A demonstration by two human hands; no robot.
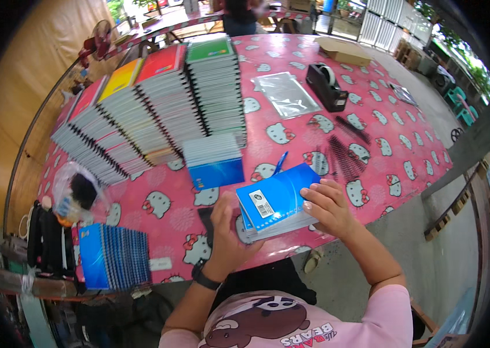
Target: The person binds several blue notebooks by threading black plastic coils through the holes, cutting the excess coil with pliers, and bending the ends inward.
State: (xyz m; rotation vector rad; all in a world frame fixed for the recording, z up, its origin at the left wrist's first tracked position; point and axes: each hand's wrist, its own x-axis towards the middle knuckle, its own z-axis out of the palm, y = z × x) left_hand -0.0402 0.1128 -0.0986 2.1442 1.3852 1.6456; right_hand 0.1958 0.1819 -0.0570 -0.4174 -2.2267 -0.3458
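Both hands clamp a small stack of blue books (274,203) at table (407,145) edge, just below the pen (280,162). Left hand (224,229) closed on its near-left corner, right hand (327,206) on the right side. Risk: stack overhangs the edge, so w/ loose hold the bottom books may slide out & drop to floor.

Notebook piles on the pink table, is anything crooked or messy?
Yes. The tall notebook rows lean and fan sideways instead of standing straight. The blue stack between the left hand and right hand sits slightly uneven.
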